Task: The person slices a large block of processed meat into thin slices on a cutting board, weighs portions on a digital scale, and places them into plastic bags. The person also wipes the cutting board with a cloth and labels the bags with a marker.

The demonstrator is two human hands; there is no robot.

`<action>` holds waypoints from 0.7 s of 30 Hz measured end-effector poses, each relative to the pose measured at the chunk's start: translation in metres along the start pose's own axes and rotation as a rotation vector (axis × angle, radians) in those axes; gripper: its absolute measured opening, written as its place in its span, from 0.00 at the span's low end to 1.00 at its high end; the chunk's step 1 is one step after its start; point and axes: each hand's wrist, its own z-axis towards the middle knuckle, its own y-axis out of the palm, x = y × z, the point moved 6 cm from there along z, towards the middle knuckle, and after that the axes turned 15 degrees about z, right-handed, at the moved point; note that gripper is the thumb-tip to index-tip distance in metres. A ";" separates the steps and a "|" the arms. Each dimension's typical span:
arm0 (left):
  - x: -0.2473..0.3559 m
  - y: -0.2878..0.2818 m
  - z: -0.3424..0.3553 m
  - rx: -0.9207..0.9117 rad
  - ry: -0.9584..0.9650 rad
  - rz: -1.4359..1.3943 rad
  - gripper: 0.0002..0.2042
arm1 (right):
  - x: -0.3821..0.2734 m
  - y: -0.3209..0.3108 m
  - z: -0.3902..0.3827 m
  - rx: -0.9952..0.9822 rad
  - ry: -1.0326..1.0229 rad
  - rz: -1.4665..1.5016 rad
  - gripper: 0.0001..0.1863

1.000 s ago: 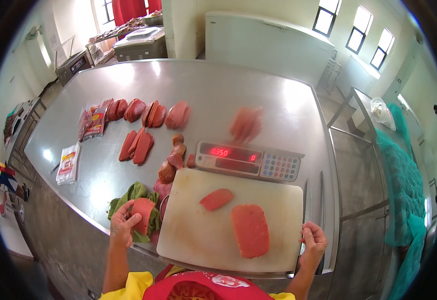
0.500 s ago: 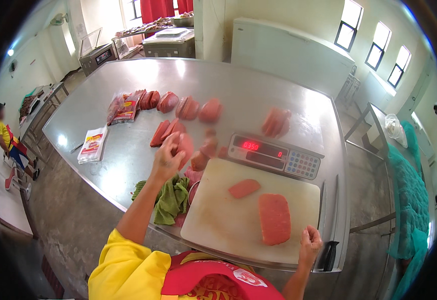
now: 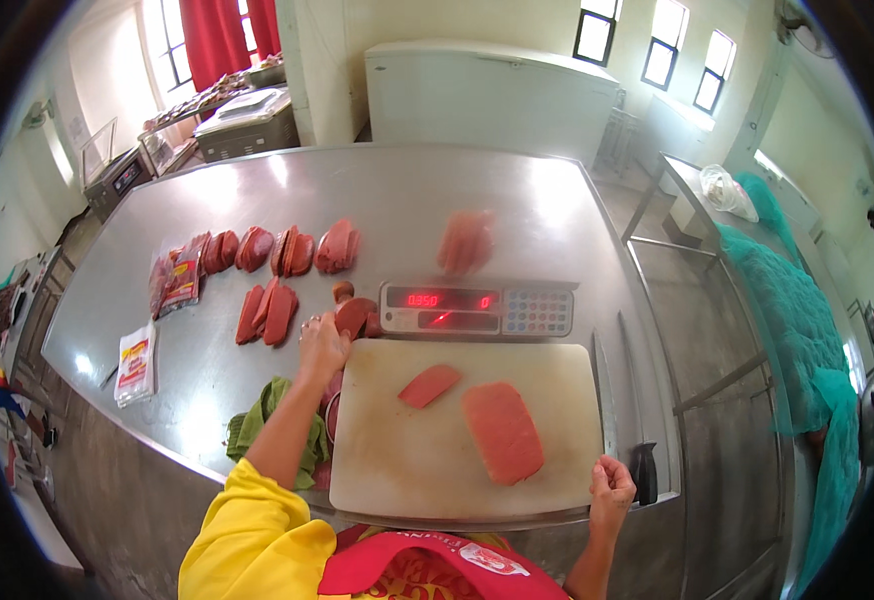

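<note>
Two pieces of raw meat lay on the white cutting board [image 3: 557, 470], a small slice [image 3: 429, 385] and a larger slab [image 3: 502, 432], while the person's left hand [image 3: 323, 345] reached past the board's far left corner to a dark red cut [image 3: 355, 317] beside the digital scale [image 3: 477, 308]. Whether those fingers had closed on the cut could not be told. The right hand [image 3: 612, 490] gripped the board's near right edge, fingers curled shut on it. A long knife [image 3: 607, 385] lay just beside the board on the steel table [image 3: 407, 200], with rows of sliced meat [image 3: 269, 312] further left. Placing well seemed to call for a low, flat set-down in line with the rows, the board held steady
</note>
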 end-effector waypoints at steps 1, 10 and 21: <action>0.017 -0.018 -0.011 0.054 0.034 0.062 0.23 | 0.006 -0.004 0.004 0.008 -0.032 0.006 0.11; 0.129 -0.011 -0.072 -0.390 0.478 -0.010 0.20 | -0.027 0.032 0.003 -0.045 0.040 -0.076 0.13; 0.041 -0.042 -0.052 -0.207 0.218 -0.089 0.12 | -0.029 0.026 0.017 -0.030 -0.006 -0.042 0.12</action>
